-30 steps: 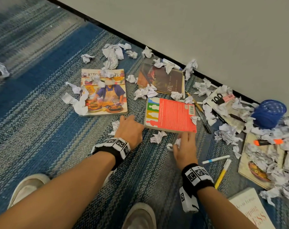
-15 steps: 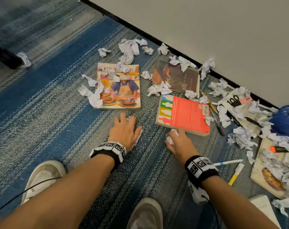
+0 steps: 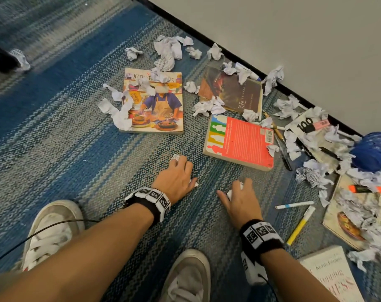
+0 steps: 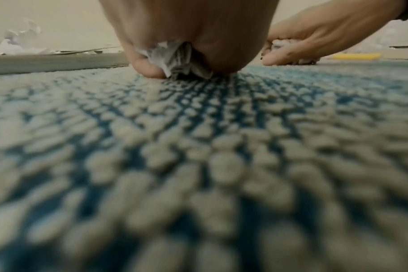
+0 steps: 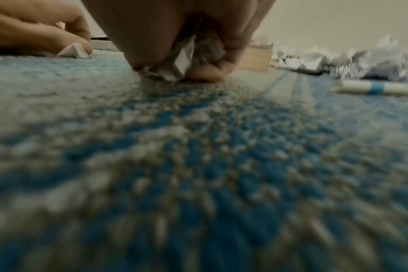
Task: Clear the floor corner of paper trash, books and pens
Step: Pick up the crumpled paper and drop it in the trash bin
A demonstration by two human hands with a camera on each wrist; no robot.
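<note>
Both hands are down on the blue-grey carpet in front of the red book [image 3: 239, 141]. My left hand [image 3: 177, 175] curls round a crumpled paper ball [image 4: 175, 58] that pokes out past the fingertips and thumb. My right hand [image 3: 239, 197] grips another paper wad [image 5: 186, 60], white showing between thumb and fingers. The cookbook [image 3: 156, 101] and a dark book [image 3: 233, 90] lie farther back near the wall, strewn with paper scraps [image 3: 167, 49]. A white-and-blue pen [image 3: 294, 205] and a yellow marker [image 3: 300, 225] lie right of my right hand.
A blue mesh cup [image 3: 374, 149] lies on its side at the right among heaped paper, more books [image 3: 333, 275] and an orange highlighter [image 3: 368, 189]. The wall's black baseboard [image 3: 239, 55] runs diagonally behind. My two shoes [image 3: 52, 232] stand close below my arms.
Both hands drew back from the red book toward me and closed their fingers over the paper wads. The view shifted, so the clutter sits more to the right.
</note>
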